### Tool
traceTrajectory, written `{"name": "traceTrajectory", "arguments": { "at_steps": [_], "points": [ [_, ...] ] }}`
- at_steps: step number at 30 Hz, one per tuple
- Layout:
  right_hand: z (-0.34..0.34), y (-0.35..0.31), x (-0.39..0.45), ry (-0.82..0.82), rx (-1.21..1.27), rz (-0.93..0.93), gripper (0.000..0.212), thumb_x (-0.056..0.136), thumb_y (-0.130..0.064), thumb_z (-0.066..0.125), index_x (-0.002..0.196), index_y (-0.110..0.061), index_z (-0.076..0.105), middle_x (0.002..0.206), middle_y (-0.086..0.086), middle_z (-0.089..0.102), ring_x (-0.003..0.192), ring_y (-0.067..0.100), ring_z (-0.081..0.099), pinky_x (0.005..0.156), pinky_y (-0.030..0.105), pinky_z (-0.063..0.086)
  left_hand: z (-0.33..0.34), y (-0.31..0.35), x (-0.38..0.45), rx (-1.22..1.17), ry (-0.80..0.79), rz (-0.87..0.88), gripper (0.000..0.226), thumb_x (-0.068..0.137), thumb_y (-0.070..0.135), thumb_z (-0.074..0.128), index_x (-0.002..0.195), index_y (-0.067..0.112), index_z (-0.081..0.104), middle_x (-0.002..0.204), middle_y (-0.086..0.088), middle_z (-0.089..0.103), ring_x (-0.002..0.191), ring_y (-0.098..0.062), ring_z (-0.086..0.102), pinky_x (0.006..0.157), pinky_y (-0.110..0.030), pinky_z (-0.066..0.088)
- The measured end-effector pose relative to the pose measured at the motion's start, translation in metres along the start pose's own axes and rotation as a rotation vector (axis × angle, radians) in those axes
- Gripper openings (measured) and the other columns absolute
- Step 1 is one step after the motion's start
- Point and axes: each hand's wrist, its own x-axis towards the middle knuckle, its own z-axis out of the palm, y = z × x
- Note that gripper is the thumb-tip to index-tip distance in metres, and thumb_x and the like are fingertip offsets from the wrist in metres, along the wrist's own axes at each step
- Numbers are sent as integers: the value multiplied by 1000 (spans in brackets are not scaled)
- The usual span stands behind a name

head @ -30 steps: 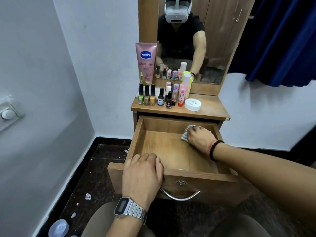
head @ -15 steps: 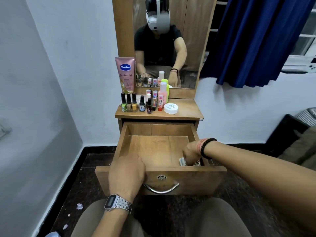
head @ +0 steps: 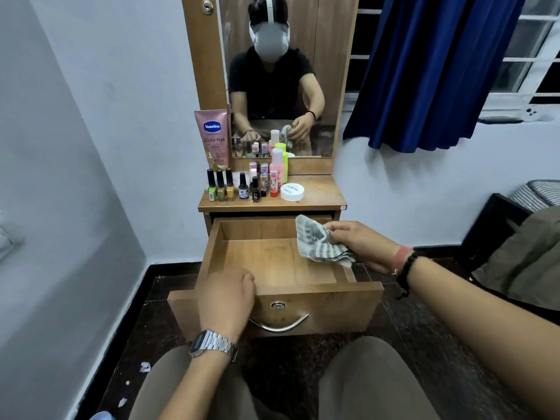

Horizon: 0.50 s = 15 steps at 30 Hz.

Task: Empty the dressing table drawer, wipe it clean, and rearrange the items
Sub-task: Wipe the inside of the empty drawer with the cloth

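Note:
The wooden drawer (head: pixel 266 262) of the dressing table stands pulled out, with nothing inside it. My left hand (head: pixel 225 301), a metal watch on its wrist, rests curled over the drawer's front edge at the left. My right hand (head: pixel 360 242) holds a crumpled striped grey-and-white cloth (head: pixel 318 242) lifted above the drawer's right side. On the table top (head: pixel 321 192) stand several nail polish bottles (head: pixel 221 186), a pink lotion tube (head: pixel 213 139), a pink bottle (head: pixel 278 168) and a round white jar (head: pixel 291 191).
A mirror (head: pixel 281 77) rises behind the table top. A blue curtain (head: pixel 430 68) hangs at the right over a window. A dark chair with cloth (head: pixel 515 244) stands at the right. White walls close in at the left; scraps lie on the dark floor (head: pixel 145 366).
My right hand swept the cloth from the drawer's back right to its front right corner, then lifted it out above the right side. My head moved back; my left hand stayed on the front edge.

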Motion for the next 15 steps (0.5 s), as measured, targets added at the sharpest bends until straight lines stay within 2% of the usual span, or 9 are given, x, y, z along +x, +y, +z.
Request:
{"name": "traceTrajectory", "arguments": {
  "at_steps": [2, 4, 5, 7, 9, 11, 13, 15],
  "points": [
    [11, 1, -17, 29, 199, -46, 30, 92, 4, 41, 100, -12, 65, 89, 6, 72, 74, 12, 67, 64, 20, 54, -7, 22, -1, -262, -88, -12, 28, 96, 44, 40, 102, 30, 65, 99, 17, 60, 96, -7, 52, 83, -28, 32],
    [24, 4, -31, 73, 225, -94, 31, 94, 2, 43, 104, -18, 64, 99, 5, 72, 81, 11, 69, 68, 20, 55, -16, 52, -2, -641, -240, -33, 37, 93, 54, 40, 107, 30, 64, 102, 17, 64, 96, -4, 57, 80, -22, 41],
    [31, 5, -36, 85, 191, -132, 31, 95, 1, 44, 107, -20, 63, 105, 5, 71, 85, 11, 68, 72, 20, 55, -21, 68, -3, -840, -325, -72, 41, 90, 58, 41, 108, 30, 64, 102, 15, 67, 95, -5, 60, 79, -21, 43],
    [43, 6, -46, 113, 58, -233, 32, 95, 0, 46, 113, -20, 62, 113, 4, 67, 94, 11, 65, 80, 19, 52, -25, 95, -7, -1137, -440, -167, 43, 87, 59, 49, 110, 26, 63, 103, 7, 71, 95, -9, 66, 83, -27, 50],
    [44, 6, -52, 147, -109, -340, 30, 95, -3, 49, 118, -18, 61, 119, 0, 61, 103, 6, 60, 84, 9, 45, -24, 110, -10, -1299, -434, -241, 35, 87, 45, 61, 114, 21, 62, 104, 1, 72, 97, -14, 68, 88, -33, 53],
    [39, 5, -55, 137, -164, -341, 35, 94, -2, 49, 121, -19, 61, 122, -3, 59, 104, 4, 59, 82, 7, 43, -22, 113, -9, -1382, -407, -331, 27, 88, 30, 64, 113, 18, 64, 102, -4, 73, 96, -19, 69, 86, -36, 54],
    [32, 7, -57, 124, -81, -265, 42, 92, -1, 44, 121, -25, 61, 121, -3, 61, 99, 6, 62, 81, 15, 48, -22, 113, -7, -1335, -381, -347, 20, 88, 23, 65, 107, 18, 67, 97, -4, 74, 90, -21, 70, 79, -34, 55],
    [27, 12, -57, 130, 36, -217, 38, 94, -5, 44, 121, -26, 61, 124, -5, 61, 108, 5, 60, 87, 15, 47, -23, 110, 1, -966, -233, -156, 11, 87, 25, 65, 97, 27, 68, 91, 4, 72, 84, -15, 68, 72, -29, 54]
  ]
}}
